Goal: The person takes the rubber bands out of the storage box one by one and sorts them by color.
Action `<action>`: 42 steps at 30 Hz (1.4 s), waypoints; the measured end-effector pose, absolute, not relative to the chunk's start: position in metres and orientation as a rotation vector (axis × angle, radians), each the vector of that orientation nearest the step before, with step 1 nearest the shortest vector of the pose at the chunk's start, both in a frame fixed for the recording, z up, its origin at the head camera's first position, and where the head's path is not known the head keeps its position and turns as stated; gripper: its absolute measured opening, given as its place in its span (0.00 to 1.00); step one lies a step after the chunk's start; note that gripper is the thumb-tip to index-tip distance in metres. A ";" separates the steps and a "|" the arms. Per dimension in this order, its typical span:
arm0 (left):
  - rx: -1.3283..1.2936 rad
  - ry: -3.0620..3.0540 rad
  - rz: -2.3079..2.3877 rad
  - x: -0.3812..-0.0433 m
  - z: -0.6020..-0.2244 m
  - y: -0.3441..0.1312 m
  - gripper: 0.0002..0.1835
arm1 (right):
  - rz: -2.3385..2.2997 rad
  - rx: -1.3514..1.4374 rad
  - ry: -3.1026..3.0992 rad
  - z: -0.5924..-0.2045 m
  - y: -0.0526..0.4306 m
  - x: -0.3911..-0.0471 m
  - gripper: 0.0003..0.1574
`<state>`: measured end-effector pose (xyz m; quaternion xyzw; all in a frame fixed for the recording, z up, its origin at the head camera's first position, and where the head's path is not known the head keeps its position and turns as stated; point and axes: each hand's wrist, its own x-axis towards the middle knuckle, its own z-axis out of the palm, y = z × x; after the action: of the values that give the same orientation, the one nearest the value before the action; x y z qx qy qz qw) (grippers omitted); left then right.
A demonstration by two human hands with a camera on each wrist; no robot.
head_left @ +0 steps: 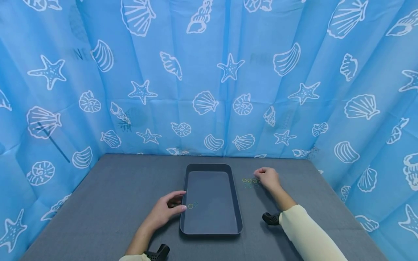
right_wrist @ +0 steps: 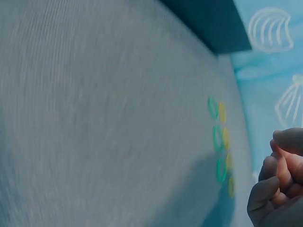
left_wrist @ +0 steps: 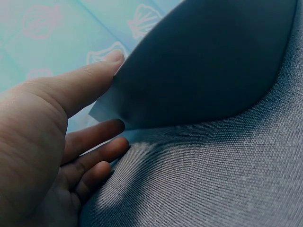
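Note:
My left hand (head_left: 163, 212) lies at the left wall of a dark grey tray (head_left: 236, 203), its thumb (left_wrist: 94, 78) and fingertips touching the edge, loosely spread. Inside the tray, near that hand, lie a thin yellow ring (head_left: 191, 206) and a green ring (head_left: 195, 204). Right of the tray, my right hand (head_left: 268, 178) is curled, thumb and index fingertips together, above the far end of two rows of small rings. Yellow rings (right_wrist: 222, 112) form one row, green rings (right_wrist: 218, 138) the other. I cannot tell whether a ring sits between those fingertips.
A grey cloth covers the table (head_left: 130, 177). Blue curtains (head_left: 209, 83) with white shell and starfish prints hang behind it and along both sides. Black wrist devices (head_left: 271, 218) are strapped at both sleeves.

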<state>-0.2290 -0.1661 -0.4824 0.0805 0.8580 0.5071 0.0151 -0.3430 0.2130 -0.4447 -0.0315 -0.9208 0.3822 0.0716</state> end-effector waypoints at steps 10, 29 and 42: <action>0.237 2.678 1.566 -0.228 -0.481 -0.165 0.26 | 1.443 -0.063 -2.705 -0.420 0.177 -0.332 0.09; 0.219 2.676 1.559 -0.229 -0.483 -0.165 0.25 | 1.515 0.109 -2.706 -0.403 0.110 -0.317 0.04; 0.234 2.667 1.558 -0.228 -0.481 -0.166 0.25 | 1.466 0.409 -2.776 -0.415 0.079 -0.310 0.03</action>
<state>-0.2282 -0.1657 -0.4810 0.0756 0.8608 0.5029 0.0218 -0.3103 0.0795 -0.4151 0.1291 -0.8769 0.4629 -0.0122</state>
